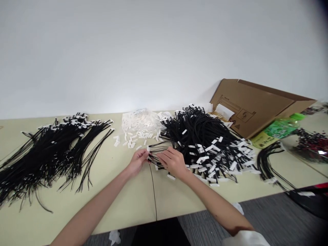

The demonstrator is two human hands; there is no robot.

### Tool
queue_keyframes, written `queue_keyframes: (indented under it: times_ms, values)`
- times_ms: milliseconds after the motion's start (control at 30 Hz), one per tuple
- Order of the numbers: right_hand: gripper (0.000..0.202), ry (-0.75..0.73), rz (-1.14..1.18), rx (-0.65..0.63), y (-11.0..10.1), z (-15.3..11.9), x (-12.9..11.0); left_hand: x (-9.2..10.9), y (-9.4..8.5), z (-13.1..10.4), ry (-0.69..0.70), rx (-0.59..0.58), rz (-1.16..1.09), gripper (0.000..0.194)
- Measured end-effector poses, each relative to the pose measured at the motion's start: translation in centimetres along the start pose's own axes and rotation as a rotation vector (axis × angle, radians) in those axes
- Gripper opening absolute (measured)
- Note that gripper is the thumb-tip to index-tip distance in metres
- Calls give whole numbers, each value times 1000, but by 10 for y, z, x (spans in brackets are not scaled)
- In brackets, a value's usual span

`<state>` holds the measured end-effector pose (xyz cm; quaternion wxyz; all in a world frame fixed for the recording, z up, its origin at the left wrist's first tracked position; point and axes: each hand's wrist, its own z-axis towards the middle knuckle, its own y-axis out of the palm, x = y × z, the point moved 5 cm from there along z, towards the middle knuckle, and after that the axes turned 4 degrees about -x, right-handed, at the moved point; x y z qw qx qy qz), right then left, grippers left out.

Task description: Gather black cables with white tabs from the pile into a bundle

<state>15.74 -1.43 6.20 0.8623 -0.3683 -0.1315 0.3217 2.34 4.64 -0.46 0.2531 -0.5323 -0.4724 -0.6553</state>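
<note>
A small white connector (148,149) with black wires fanning out to the right is pinched between the thumb and fingers of my left hand (138,161). My right hand (173,161) has its fingers closed over the black wires (156,158) just right of that connector. Beyond my right hand lies a large heap of black cables (198,131) with white connectors on their ends. Loose white connectors (131,139) are scattered behind my left hand, in front of a clear plastic bag (139,120) full of similar white pieces.
A pile of black cables (51,150) spreads over the left of the table (123,205). At the right, a cardboard box (252,106) leans by the wall near a green-capped bottle (280,129), a bent cable bundle (265,162) and a bag with dark red and black parts (311,145).
</note>
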Motion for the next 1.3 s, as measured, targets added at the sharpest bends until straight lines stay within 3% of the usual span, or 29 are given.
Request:
queue_keyframes:
  times_ms: [1300]
  values:
    - [16,88,53,42,-4,0,-3,1,3,0,48,-14,140,24]
